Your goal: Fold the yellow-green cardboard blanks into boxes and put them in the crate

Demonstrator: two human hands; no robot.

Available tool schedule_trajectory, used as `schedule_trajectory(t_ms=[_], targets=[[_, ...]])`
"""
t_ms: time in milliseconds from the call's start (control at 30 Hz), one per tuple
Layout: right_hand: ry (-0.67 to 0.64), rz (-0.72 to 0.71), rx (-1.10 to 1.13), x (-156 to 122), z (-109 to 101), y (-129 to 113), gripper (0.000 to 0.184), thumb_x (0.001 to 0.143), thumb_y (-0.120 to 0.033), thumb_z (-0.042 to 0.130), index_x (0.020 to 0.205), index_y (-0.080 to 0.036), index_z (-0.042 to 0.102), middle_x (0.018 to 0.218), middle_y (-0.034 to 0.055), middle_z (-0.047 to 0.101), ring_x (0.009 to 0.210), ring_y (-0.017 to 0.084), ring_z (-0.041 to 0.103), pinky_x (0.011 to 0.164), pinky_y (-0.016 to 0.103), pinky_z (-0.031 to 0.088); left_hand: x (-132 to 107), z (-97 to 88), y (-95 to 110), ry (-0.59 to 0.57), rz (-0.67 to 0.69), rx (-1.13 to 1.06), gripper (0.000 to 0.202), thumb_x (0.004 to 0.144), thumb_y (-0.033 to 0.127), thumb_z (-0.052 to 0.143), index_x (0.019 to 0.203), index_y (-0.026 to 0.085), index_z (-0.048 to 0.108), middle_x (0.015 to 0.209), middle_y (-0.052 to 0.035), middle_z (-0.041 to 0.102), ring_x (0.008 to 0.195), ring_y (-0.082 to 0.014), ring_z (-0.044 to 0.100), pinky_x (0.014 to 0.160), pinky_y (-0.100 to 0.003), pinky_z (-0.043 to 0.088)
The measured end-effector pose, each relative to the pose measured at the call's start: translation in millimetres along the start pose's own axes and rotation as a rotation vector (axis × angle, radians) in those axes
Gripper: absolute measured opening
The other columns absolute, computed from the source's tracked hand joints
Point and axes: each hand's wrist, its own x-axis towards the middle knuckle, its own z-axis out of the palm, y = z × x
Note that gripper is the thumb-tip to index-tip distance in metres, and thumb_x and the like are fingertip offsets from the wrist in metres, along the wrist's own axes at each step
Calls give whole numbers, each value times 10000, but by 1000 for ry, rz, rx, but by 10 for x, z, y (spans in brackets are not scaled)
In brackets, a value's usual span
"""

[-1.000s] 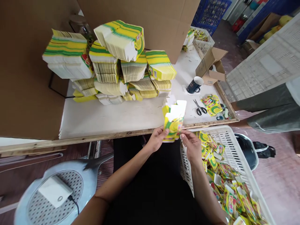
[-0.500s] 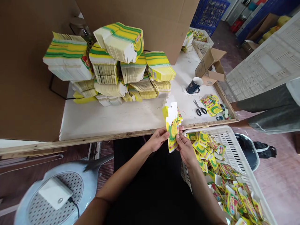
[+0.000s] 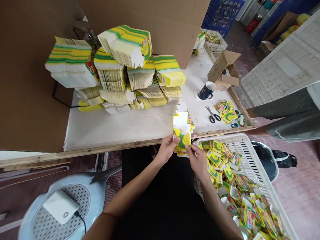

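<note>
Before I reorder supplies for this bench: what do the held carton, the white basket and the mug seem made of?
The carton, held by left hand and right hand, looks like thin card: yellow-green print outside, plain white creased flaps. The basket looks like matt moulded plastic, evenly slotted. The mug is probably glazed ceramic: dark outside, white inside.

Small packing workshop. Bundled flat yellow cartons (image 3: 120,70) stacked on the far desk (image 3: 125,125); folded ones fill a white basket (image 3: 250,146) near right. Cardboard sheets (image 3: 30,66) and blue crates (image 3: 225,13) stand around.
</note>
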Motion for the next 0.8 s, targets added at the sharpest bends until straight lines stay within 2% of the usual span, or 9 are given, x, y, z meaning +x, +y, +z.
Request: schedule_trajectory(t_ms=[67,133,200,267,333,500,600,700,800], targets=[[11,-17,-35,12,-6,29,403,952,-489,583,688,-188,623,642,-4,550,613,139,478,609,282,396,-2,-6,-17,60,41,63,537,726,566,834,1019,133,708,1021,-106,795,946,-247,749,894,-357,571],[29,-26,-29,44,-35,45,310,938,-473,621,830,-191,688,743,19,635,647,150,519,615,285,416,-26,-3,-9,84,62,113,571,724,542,844,1079,134,661,1007,-110,792,913,-241,751,870,-351,574],[52,-47,45,96,-84,54,288,924,-462,653,1042,-205,703,985,71,708,757,174,601,651,293,467,-70,14,18,42,49,130,633,749,512,839,1193,154,564,969,-97,788,874,-232,754,831,-347,580],[51,-85,161,158,-143,62,341,927,-447,660,1190,-231,668,1205,110,684,916,203,652,738,315,520,-121,38,53,-29,42,125,710,792,469,819,1311,196,417,964,-75,779,853,-218,754,798,-331,577],[-3,-122,266,218,-203,75,355,942,-417,657,1259,-259,641,1264,112,665,1008,216,659,824,342,538,-160,56,85,-88,70,127,737,834,432,790,1363,234,316,1002,-67,765,868,-206,748,788,-314,567],[-196,-124,370,290,-332,103,408,949,-387,665,1336,-284,583,1077,65,688,862,184,648,772,331,533,-169,31,140,-202,108,205,461,883,404,735,1214,215,474,1109,-88,700,932,-192,703,806,-292,544],[-286,-92,369,293,-402,91,411,955,-398,655,1339,-283,563,929,21,657,777,168,612,698,300,505,-163,9,153,-246,63,184,401,864,399,758,1098,209,493,1038,-62,690,872,-173,686,773,-275,534],[-312,-78,348,306,-448,69,278,969,-412,633,1209,-272,624,869,7,633,713,153,561,632,279,450,-173,10,153,-296,1,143,448,827,400,800,1080,210,484,915,-35,701,800,-160,678,732,-259,528],[-230,-157,247,331,-437,59,195,982,-411,611,939,-236,683,838,19,622,741,159,553,663,290,436,-177,15,144,-309,-50,127,700,810,417,818,1342,231,402,962,-56,730,828,-192,710,760,-294,549]])
